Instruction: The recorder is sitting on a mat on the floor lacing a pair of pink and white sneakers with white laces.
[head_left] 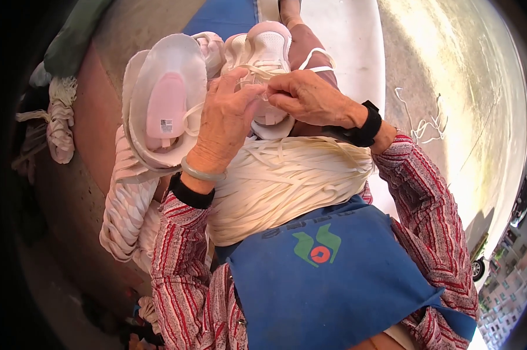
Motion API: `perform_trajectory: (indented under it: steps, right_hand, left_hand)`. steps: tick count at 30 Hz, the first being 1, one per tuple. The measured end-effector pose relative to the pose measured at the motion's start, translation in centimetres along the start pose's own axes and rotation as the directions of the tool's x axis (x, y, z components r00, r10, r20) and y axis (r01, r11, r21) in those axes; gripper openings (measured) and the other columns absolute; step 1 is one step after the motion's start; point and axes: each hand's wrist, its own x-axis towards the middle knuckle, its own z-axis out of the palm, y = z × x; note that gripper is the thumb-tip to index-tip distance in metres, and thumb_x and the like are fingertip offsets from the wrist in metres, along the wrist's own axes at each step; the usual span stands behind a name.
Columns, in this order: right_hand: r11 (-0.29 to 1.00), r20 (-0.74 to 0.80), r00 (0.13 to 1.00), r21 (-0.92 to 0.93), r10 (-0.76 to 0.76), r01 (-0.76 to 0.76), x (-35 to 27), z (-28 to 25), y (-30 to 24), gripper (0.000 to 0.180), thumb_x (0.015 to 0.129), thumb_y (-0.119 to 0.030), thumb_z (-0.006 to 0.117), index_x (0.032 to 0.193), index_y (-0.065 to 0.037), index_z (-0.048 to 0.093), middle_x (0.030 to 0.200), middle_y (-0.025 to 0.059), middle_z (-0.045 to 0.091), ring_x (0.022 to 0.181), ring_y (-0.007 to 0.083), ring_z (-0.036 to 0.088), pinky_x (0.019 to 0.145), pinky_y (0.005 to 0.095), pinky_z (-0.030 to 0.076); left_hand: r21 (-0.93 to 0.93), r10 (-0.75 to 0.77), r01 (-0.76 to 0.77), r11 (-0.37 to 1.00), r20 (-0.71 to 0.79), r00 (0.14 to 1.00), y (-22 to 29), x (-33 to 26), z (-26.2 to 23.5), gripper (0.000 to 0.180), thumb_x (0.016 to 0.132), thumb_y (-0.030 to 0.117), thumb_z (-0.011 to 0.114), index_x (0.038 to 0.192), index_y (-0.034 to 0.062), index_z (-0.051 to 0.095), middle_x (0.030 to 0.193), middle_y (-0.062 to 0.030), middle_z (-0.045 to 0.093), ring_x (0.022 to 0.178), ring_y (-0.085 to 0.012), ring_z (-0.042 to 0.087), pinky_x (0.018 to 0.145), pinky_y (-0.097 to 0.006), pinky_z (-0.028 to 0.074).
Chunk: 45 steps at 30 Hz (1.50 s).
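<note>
Both hands meet over a white and pink shoe upper [268, 49] in front of me. My left hand [224, 116] is beside its lacing area, with thumb and fingers closed around a cream shoelace. My right hand [319, 98] comes in from the right, its fingers curled and pinching at the same lacing spot. Parts of the shoelace [267, 73] show across the shoe's front, but the ends between my fingertips are hidden. A thick bundle of cream shoelaces [292, 181] lies across my lap, just below the hands, over a blue apron [333, 286].
Left of my hands, shoe uppers with pink insoles [165, 111] are stacked. Twisted bundles of white lace [126, 216] hang below them. Another lace bundle [62, 125] sits farther left. A white sheet [360, 41] lies at the right, and loose laces [428, 127] are on the floor.
</note>
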Motion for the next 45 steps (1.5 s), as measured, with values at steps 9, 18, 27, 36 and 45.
perform_trajectory:
  steps: [9, 18, 27, 36, 45]
  right_hand:
    - [0.990, 0.186, 0.982, 0.141, -0.012, -0.014, -4.9, -0.3, 0.1, 0.016, 0.092, -0.014, 0.061, 0.090, 0.001, 0.057, 0.064, 0.0068, 0.054, 0.057, 0.0138, 0.050, 0.054, 0.0300, 0.042]
    - [0.855, 0.111, 0.960, 0.437, 0.258, -0.280, -3.8, -4.7, 1.5, 0.018, 0.096, -0.019, 0.056, 0.098, -0.002, 0.062, 0.074, 0.0002, 0.061, 0.061, 0.0059, 0.058, 0.056, 0.0194, 0.049]
    - [0.891, 0.026, 0.976, 0.405, 0.214, -0.206, -2.9, -3.9, 2.2, 0.022, 0.092, -0.010, 0.055, 0.107, 0.004, 0.062, 0.086, 0.0058, 0.067, 0.076, 0.0085, 0.065, 0.071, 0.0214, 0.055]
    - [0.808, -0.020, 0.990, 0.580, 0.138, -0.101, -3.2, -3.1, 2.0, 0.020, 0.091, -0.003, 0.056, 0.108, 0.004, 0.062, 0.095, 0.0079, 0.067, 0.092, 0.0137, 0.065, 0.087, 0.0262, 0.052]
    - [0.971, -0.015, 0.986, 0.179, 0.165, -0.160, -1.9, -1.2, 1.4, 0.014, 0.086, -0.010, 0.061, 0.090, 0.003, 0.067, 0.071, 0.0123, 0.067, 0.067, 0.0198, 0.067, 0.064, 0.0300, 0.053]
  left_hand:
    - [-0.157, 0.268, -0.220, 0.963, 0.466, 0.843, 3.6, -3.9, -1.1, 0.009, 0.081, 0.004, 0.065, 0.089, 0.0034, 0.061, 0.090, -0.0107, 0.063, 0.087, -0.0301, 0.061, 0.101, -0.048, 0.042]
    - [-0.244, 0.005, 0.255, 0.935, 0.732, 0.681, 4.9, -4.4, -3.0, 0.012, 0.091, 0.012, 0.055, 0.091, 0.0008, 0.059, 0.076, -0.0136, 0.063, 0.070, -0.0289, 0.061, 0.066, -0.036, 0.048]
    - [-0.264, -0.402, 0.551, 0.792, 0.453, 0.796, 1.3, -1.6, -2.7, 0.018, 0.098, 0.020, 0.053, 0.094, 0.0034, 0.059, 0.069, -0.0004, 0.056, 0.059, -0.0051, 0.051, 0.046, -0.019, 0.042]
    - [-0.365, -0.337, 0.471, 0.803, 0.374, 0.864, 0.9, -2.8, -1.9, 0.017, 0.096, 0.017, 0.057, 0.095, 0.0006, 0.064, 0.068, 0.0010, 0.056, 0.056, -0.0063, 0.047, 0.051, -0.023, 0.040]
    - [-0.217, -0.338, 0.401, 0.890, 0.278, 0.899, 1.9, -1.2, 0.5, 0.014, 0.089, 0.016, 0.059, 0.090, 0.0036, 0.065, 0.077, -0.0208, 0.065, 0.073, -0.0405, 0.063, 0.063, -0.045, 0.049]
